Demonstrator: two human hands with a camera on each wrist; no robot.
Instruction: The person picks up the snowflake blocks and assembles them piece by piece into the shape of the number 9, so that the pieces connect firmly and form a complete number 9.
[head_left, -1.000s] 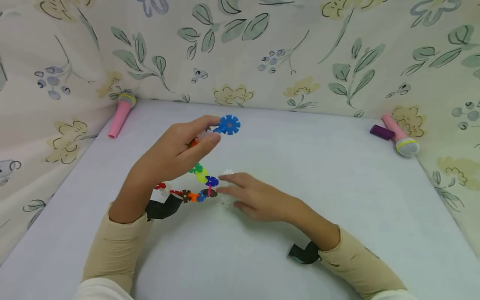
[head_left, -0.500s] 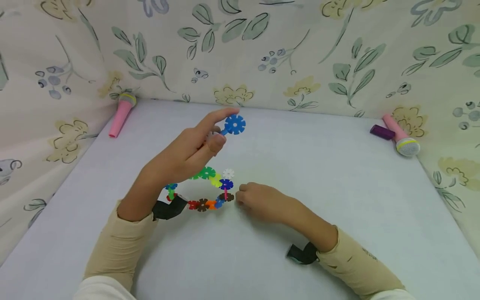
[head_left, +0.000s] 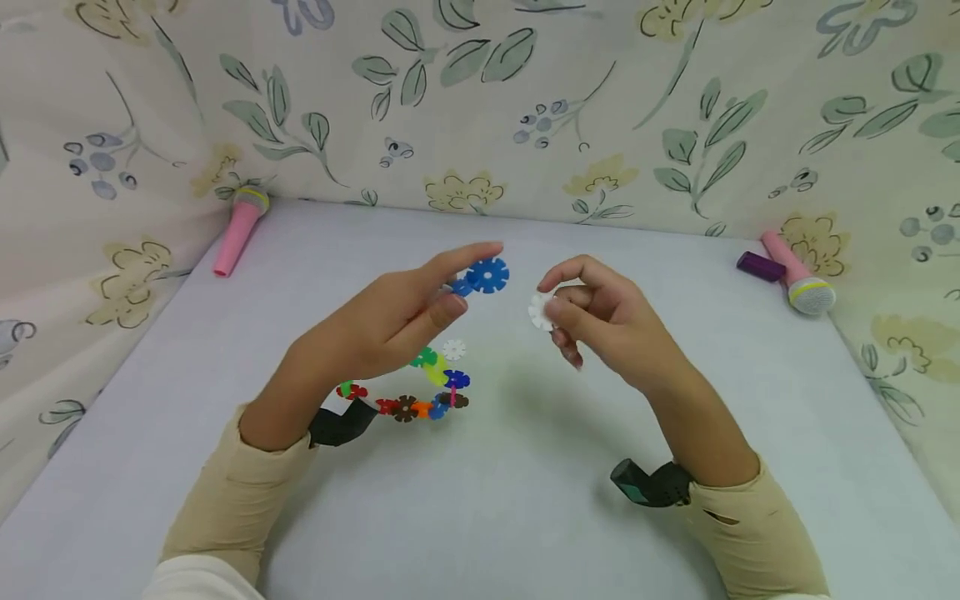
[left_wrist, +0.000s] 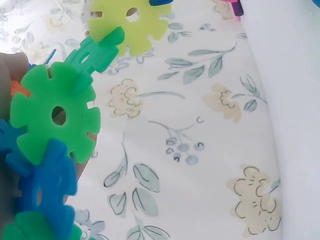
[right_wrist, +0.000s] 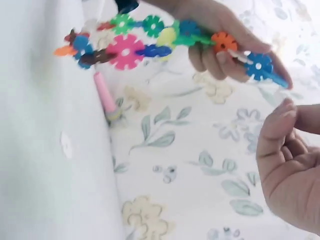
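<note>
My left hand (head_left: 390,321) grips a chain of coloured snowflake discs at its upper end. A blue snowflake disc (head_left: 489,275) juts out past the fingertips. Below the hand the chain curves in a loop, with a brown disc (head_left: 406,407) along its near side and a pink disc (right_wrist: 125,52) clear in the right wrist view. To the right, my right hand (head_left: 611,325) pinches a white snowflake disc (head_left: 538,312) between thumb and fingers, apart from the blue one. A green disc (left_wrist: 56,112) of the chain fills the left wrist view's side. The palm hides part of the chain.
Another white disc (head_left: 453,350) lies on the white table (head_left: 480,508) behind the chain. At the back left is a pink toy microphone (head_left: 240,232). A second pink microphone (head_left: 808,287) and a dark purple block (head_left: 761,267) lie back right. Floral cloth (head_left: 525,100) closes off the back.
My right hand has picked a white disc off the table and lifted it up beside the left hand. The left hand has shifted right with the chain.
</note>
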